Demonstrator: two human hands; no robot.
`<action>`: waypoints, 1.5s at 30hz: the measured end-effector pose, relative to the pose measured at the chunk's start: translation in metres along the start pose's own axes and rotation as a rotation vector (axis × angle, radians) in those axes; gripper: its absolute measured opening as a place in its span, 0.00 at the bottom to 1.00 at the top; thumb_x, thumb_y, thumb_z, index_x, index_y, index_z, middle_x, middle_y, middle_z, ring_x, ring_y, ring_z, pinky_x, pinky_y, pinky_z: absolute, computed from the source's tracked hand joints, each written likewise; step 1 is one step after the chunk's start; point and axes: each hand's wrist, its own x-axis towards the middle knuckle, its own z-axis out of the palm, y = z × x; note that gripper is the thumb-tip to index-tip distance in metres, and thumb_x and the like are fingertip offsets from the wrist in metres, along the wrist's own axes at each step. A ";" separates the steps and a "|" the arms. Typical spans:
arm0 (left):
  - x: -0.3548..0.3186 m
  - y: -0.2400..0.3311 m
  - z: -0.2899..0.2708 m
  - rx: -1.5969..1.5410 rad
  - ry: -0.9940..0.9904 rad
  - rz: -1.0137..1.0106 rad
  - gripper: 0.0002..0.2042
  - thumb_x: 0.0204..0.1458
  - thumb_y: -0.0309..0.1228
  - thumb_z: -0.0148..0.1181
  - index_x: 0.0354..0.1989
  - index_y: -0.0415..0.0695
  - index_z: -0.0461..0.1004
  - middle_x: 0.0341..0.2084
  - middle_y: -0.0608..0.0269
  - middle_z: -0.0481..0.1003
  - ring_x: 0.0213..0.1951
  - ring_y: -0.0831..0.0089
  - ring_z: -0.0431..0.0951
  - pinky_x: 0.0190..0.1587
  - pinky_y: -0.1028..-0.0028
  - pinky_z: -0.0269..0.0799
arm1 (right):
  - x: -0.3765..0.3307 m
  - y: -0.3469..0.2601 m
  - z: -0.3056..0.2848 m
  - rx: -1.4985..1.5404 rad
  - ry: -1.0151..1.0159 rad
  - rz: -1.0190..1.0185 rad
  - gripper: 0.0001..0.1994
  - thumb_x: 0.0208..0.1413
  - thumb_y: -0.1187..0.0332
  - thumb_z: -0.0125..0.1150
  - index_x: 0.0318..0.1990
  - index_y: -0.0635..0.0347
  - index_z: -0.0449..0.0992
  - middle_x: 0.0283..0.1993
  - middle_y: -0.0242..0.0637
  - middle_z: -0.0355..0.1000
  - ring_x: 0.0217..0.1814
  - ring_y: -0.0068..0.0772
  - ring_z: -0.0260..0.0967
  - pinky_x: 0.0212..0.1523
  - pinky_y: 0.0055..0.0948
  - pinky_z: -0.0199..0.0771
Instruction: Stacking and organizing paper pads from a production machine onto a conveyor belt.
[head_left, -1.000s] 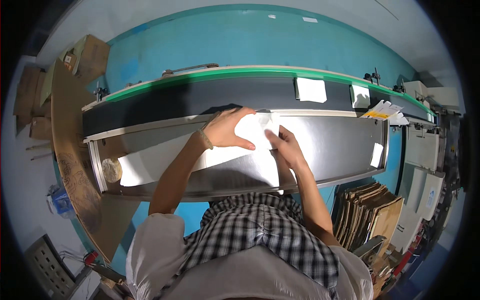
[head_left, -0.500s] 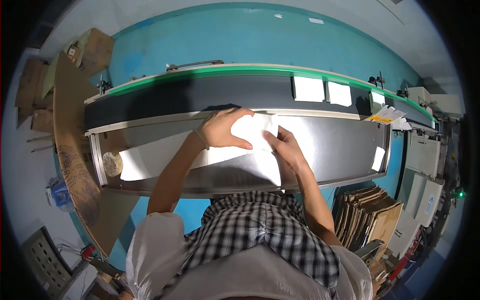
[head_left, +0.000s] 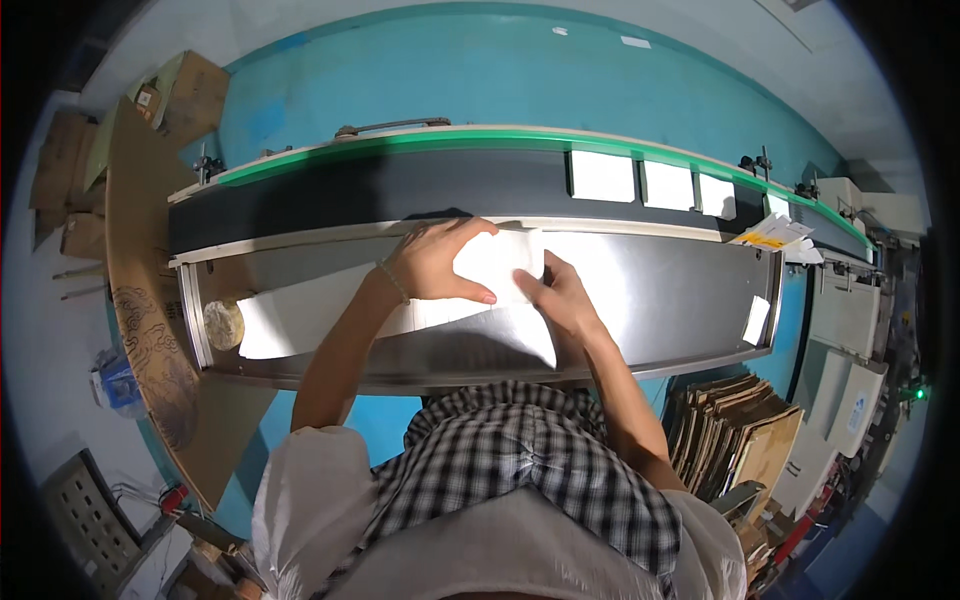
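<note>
A long, fanned row of white paper or card pieces (head_left: 310, 310) lies slantwise on the metal work table (head_left: 680, 290). My left hand (head_left: 437, 262) is closed over the right end of the row, fingers along its far edge and thumb along the near one. Against the end of the same white pieces, my right hand (head_left: 560, 292) pinches with its thumb on top; its other fingers are partly hidden behind. A pointed white corner (head_left: 540, 345) hangs toward me below the hands. What exactly the pieces are, I cannot tell.
Beyond the table runs a dark conveyor belt (head_left: 480, 182) with a green rail (head_left: 500, 137); several white flat pieces (head_left: 602, 176) stand on it. A round tan thing (head_left: 222, 325) sits at the table's left end. Flattened cardboard (head_left: 735, 430) is stacked at lower right.
Both hands have shifted slightly left, still at the end of the white row. On the belt, the white pieces stand in different places, and one more shows.
</note>
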 end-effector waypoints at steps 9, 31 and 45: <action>-0.004 -0.002 -0.001 0.004 0.066 0.070 0.44 0.35 0.51 0.77 0.62 0.45 0.66 0.54 0.48 0.73 0.56 0.48 0.74 0.58 0.59 0.70 | -0.004 -0.014 0.031 -0.073 -0.061 -0.092 0.23 0.61 0.52 0.65 0.50 0.65 0.75 0.33 0.27 0.72 0.31 0.18 0.64 0.32 0.22 0.65; -0.021 -0.011 -0.007 -0.032 0.116 0.049 0.42 0.35 0.50 0.78 0.58 0.42 0.68 0.51 0.45 0.74 0.54 0.48 0.75 0.56 0.59 0.70 | 0.005 -0.003 0.046 0.410 -0.105 -0.129 0.20 0.63 0.54 0.62 0.49 0.64 0.76 0.36 0.31 0.73 0.35 0.18 0.67 0.36 0.19 0.67; -0.027 -0.023 -0.016 -0.063 0.171 0.060 0.39 0.36 0.48 0.79 0.57 0.44 0.69 0.51 0.48 0.75 0.54 0.49 0.75 0.55 0.61 0.71 | 0.022 -0.009 0.071 0.054 -0.053 -0.227 0.24 0.60 0.48 0.64 0.45 0.65 0.77 0.36 0.32 0.72 0.36 0.22 0.66 0.38 0.23 0.67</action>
